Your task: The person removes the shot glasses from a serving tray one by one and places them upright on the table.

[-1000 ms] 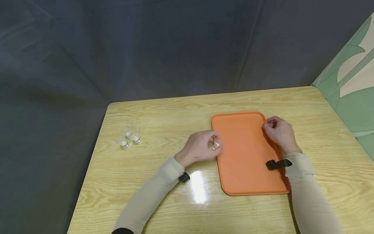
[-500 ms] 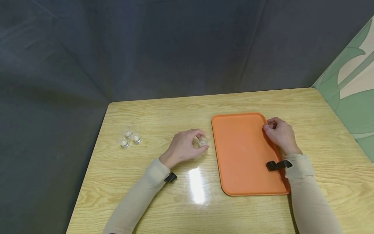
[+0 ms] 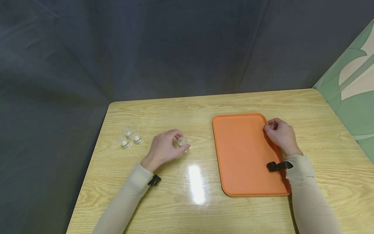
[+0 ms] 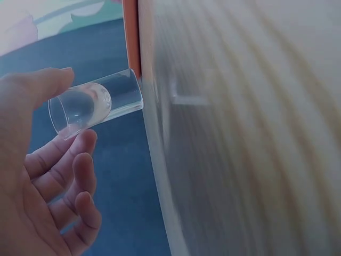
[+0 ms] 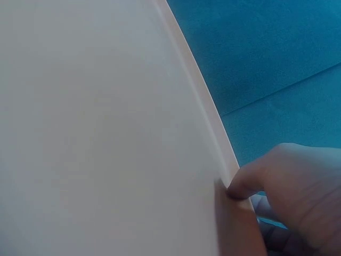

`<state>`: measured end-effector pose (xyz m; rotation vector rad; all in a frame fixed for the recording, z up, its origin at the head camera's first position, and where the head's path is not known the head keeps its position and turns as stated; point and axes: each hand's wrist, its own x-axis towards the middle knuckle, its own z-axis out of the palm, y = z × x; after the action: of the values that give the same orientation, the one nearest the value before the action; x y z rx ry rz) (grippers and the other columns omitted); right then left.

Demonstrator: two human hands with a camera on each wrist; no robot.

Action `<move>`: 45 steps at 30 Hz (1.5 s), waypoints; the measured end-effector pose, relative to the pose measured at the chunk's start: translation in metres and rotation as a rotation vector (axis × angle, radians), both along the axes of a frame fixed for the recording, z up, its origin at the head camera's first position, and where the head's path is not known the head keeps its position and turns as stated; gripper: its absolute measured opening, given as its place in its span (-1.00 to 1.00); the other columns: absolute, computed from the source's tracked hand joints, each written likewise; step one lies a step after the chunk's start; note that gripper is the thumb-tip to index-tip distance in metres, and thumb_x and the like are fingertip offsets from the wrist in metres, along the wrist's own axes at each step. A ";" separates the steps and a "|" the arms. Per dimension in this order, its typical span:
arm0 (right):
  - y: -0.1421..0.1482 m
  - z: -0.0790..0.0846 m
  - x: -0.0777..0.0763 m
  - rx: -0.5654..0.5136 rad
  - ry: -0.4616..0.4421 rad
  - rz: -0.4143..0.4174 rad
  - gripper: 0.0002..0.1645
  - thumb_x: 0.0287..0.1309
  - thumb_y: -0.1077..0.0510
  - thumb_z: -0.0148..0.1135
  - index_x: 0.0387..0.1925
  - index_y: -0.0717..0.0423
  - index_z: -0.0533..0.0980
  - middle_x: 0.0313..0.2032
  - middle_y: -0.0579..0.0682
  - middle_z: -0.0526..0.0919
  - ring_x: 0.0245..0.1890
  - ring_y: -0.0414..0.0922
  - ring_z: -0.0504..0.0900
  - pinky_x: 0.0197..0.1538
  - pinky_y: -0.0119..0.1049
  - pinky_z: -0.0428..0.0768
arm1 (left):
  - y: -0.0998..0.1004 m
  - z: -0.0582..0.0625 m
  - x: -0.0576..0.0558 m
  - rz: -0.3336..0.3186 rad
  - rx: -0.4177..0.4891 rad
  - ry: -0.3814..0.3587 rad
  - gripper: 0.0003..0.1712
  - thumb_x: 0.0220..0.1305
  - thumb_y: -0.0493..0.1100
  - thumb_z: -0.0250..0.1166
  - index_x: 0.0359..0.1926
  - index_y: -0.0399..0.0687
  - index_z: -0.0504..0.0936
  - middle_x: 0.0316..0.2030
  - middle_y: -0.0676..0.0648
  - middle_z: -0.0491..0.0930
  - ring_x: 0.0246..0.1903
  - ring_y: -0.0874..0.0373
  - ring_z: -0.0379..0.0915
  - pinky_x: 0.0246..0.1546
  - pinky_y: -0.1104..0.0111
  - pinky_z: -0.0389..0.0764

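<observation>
Between the thumb and fingertips of my left hand (image 3: 165,148) is a clear shot glass (image 4: 96,102), pinched near its rim. The left wrist view shows its thick base close to the tabletop, left of the orange tray (image 3: 248,156). At the tray's right edge, my right hand (image 3: 280,135) grips the rim. The thumb (image 5: 248,181) lies over that rim in the right wrist view, and the other fingers curl outside it, partly hidden. Several centimetres left of my left hand stands a cluster of three more clear shot glasses (image 3: 137,137).
The wooden table (image 3: 163,204) has a bright light reflection (image 3: 196,184) near its front. Dark cloth (image 3: 181,48) hangs behind and to the left of it. Fabric with green leaf shapes (image 3: 359,113) borders the right side.
My left hand has moved left with the shot glass, from the tray's left edge to over the wooden table. The right hand stays on the tray's rim.
</observation>
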<state>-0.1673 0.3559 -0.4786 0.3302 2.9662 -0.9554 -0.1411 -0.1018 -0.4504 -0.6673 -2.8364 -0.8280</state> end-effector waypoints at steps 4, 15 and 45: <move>0.000 -0.001 0.000 0.005 0.006 -0.003 -0.42 0.51 -0.09 0.08 0.18 0.34 0.53 -0.17 0.28 0.63 -0.25 0.12 0.56 -0.33 -0.24 0.44 | -0.016 -0.001 0.000 0.044 -0.014 0.018 -0.52 0.22 0.27 0.53 -0.07 0.04 0.76 -0.29 0.13 0.73 -0.52 0.35 0.44 -0.47 0.39 0.48; 0.001 -0.002 0.001 -0.001 0.022 0.004 -0.45 0.50 -0.08 0.09 0.16 0.33 0.54 -0.19 0.26 0.63 -0.26 0.10 0.56 -0.33 -0.24 0.45 | -0.057 0.002 0.003 0.156 -0.045 0.017 -0.47 0.21 0.28 0.54 -0.06 -0.03 0.78 -0.32 0.06 0.75 -0.45 0.23 0.61 -0.52 0.36 0.51; -0.001 0.000 0.001 0.006 0.041 0.006 -0.46 0.49 -0.06 0.09 0.14 0.34 0.55 -0.20 0.27 0.65 -0.28 0.11 0.57 -0.32 -0.24 0.45 | -0.144 0.009 0.028 0.392 -0.096 0.120 -0.50 0.19 0.19 0.58 -0.06 -0.07 0.78 -0.30 -0.07 0.80 -0.53 0.13 0.61 -0.64 0.35 0.37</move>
<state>-0.1659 0.3546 -0.4785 0.3052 3.0059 -0.9646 -0.1133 -0.2460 -0.4412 -0.1495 -2.7720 -0.5692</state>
